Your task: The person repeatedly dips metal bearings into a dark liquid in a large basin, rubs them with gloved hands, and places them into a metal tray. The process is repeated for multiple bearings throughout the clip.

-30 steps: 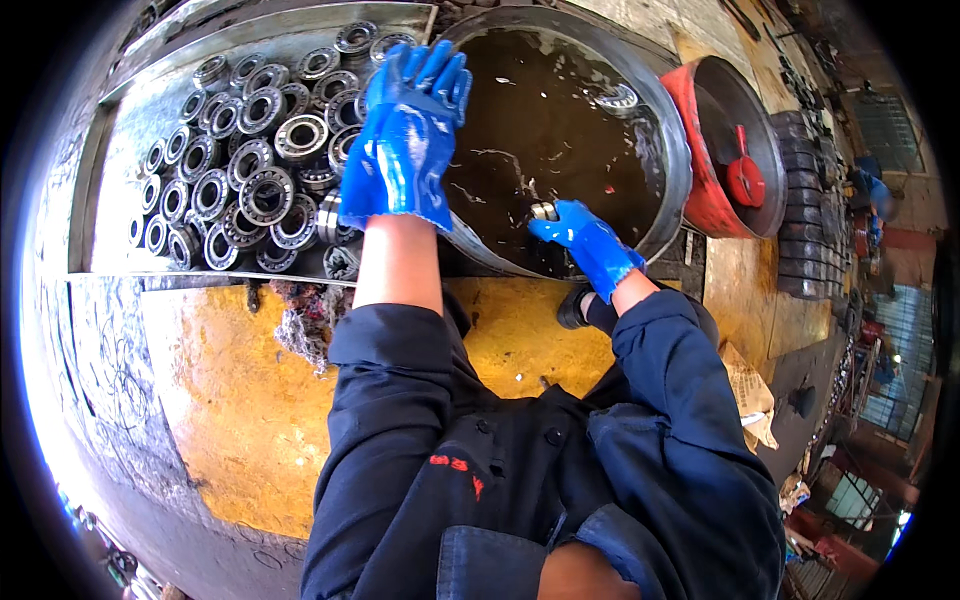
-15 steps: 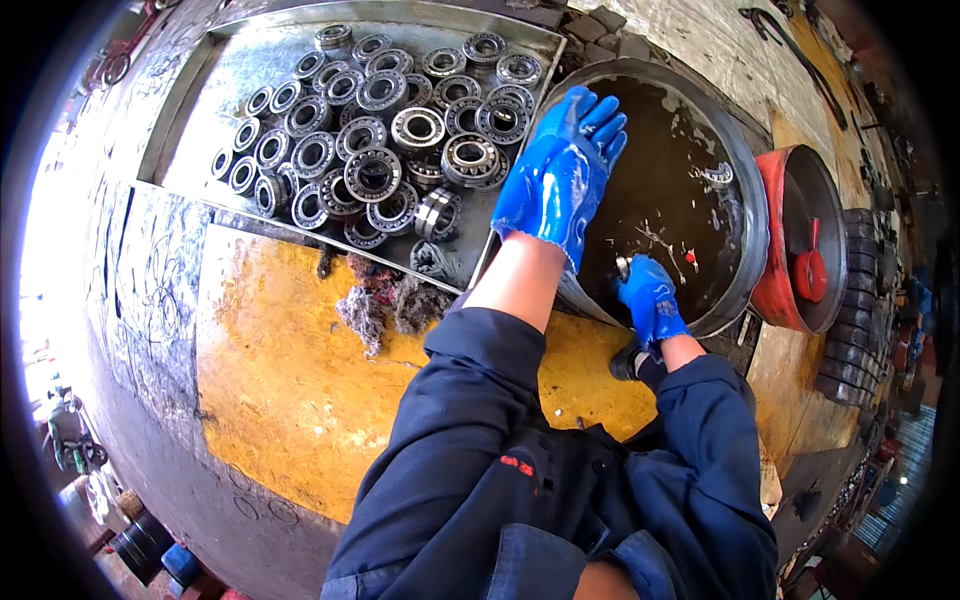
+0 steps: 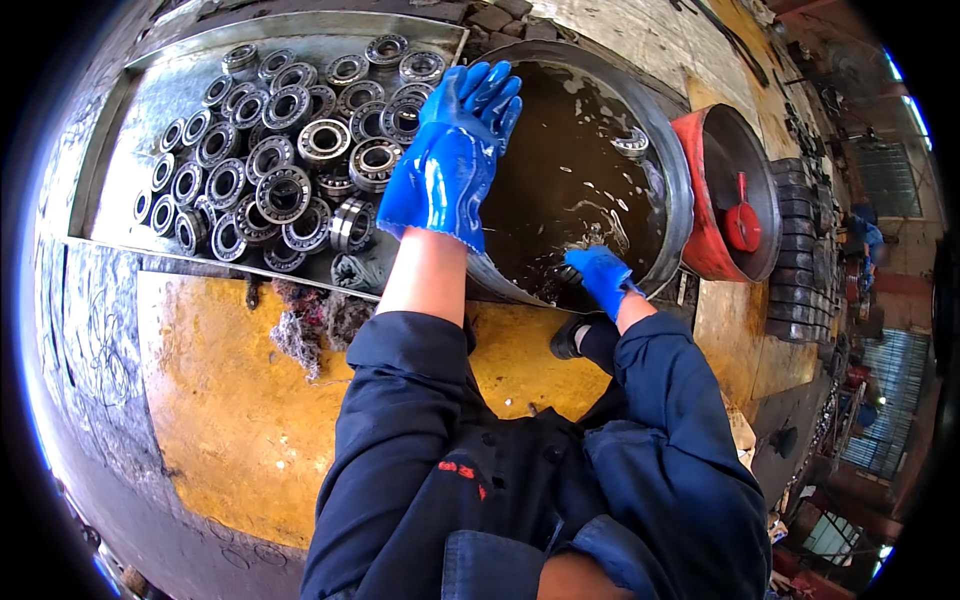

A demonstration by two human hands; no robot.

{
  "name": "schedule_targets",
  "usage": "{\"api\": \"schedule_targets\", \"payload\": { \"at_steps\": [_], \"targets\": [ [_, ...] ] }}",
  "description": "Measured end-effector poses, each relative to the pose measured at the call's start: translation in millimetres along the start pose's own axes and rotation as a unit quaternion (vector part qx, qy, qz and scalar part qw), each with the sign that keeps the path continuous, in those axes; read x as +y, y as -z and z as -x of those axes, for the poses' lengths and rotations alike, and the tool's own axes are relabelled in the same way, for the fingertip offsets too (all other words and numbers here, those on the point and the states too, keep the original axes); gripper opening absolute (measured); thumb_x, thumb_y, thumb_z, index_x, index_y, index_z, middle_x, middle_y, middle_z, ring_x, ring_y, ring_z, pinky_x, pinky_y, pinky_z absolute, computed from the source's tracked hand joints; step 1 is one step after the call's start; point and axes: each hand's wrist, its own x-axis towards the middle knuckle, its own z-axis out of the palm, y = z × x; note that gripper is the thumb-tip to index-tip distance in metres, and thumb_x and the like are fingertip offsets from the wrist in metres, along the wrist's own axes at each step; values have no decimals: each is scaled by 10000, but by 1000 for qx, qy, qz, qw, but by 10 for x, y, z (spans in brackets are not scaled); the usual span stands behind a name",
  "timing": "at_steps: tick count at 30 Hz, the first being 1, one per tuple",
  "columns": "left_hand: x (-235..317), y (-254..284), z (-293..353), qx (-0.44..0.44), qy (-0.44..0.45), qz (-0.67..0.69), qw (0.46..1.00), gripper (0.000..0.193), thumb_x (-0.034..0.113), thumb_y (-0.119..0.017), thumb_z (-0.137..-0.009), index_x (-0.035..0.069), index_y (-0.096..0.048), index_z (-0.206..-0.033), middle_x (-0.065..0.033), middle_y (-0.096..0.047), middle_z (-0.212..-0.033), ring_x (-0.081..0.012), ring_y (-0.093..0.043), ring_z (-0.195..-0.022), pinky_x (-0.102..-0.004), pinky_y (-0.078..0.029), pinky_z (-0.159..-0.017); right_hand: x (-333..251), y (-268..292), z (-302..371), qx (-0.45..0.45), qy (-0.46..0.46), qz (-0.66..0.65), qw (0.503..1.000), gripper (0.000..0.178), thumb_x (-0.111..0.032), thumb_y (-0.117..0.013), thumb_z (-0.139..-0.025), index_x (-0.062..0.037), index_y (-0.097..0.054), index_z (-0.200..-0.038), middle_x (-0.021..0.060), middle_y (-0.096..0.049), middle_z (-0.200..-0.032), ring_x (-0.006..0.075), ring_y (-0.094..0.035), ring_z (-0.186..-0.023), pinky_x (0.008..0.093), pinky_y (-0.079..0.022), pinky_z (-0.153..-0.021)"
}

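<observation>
My left hand (image 3: 462,140), in a blue rubber glove, is raised over the left rim of a round metal tub (image 3: 672,190). Its fingers are stretched out and it holds nothing. Dark brownish liquid (image 3: 560,130) fills the tub. At the tub's near side my right hand (image 3: 603,278), gloved the same, reaches to the liquid's surface with its fingers curled. Ripples and splashes hide what they grip. A shiny metal ring-shaped part (image 3: 631,144) shows at the liquid's right side. Left of the tub, a shallow metal tray (image 3: 105,160) holds several roller bearings (image 3: 284,194).
A red round container (image 3: 690,150) with a red scoop (image 3: 741,222) inside stands right of the tub. Dark stacked blocks (image 3: 792,250) lie beyond it. Rags (image 3: 296,340) lie by the tray's near edge, on a yellow floor sheet (image 3: 230,400). My shoe (image 3: 567,338) is close to the tub.
The whole view has shifted, so tray and tub appear farther left. My right hand has moved farther into the tub; the small metal piece seen at its fingers is now hidden. My left hand stays open.
</observation>
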Motion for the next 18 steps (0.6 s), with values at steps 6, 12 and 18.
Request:
{"api": "schedule_targets", "payload": {
  "at_steps": [6, 12, 18],
  "targets": [
    [24, -7, -32, 13, 6, 12, 1000, 487, 334, -512, -1057, 0, -491, -1411, -198, -578, -1442, -374, -574, -1313, -478, -508, -1077, -181, 6, -67, -87, 268, 468, 838, 334, -374, -760, -786, -77, -733, -936, 166, -753, -964, 362, -728, -927, 507, -563, -774],
    [60, 87, -22, 4, -2, 29, 1000, 488, 318, -553, -1042, 4, -482, -1409, -199, -577, -1442, -385, -572, -1314, -485, -528, -1059, 87, 109, -43, -78, 96, 123, 985, 374, -369, -695, -842, -126, -766, -1116, 168, -746, -1093, 391, -687, -1078, 460, -555, -901],
    [103, 131, -46, 28, 0, 22, 999, 478, 325, -543, -1046, 12, -480, -1402, -191, -588, -1432, -382, -586, -1302, -491, -533, -1048, -217, -15, -60, -99, 105, 262, 954, 285, -273, -685, -829, -102, -761, -1043, 155, -756, -1070, 343, -720, -1036, 486, -567, -836]
  ]
}}
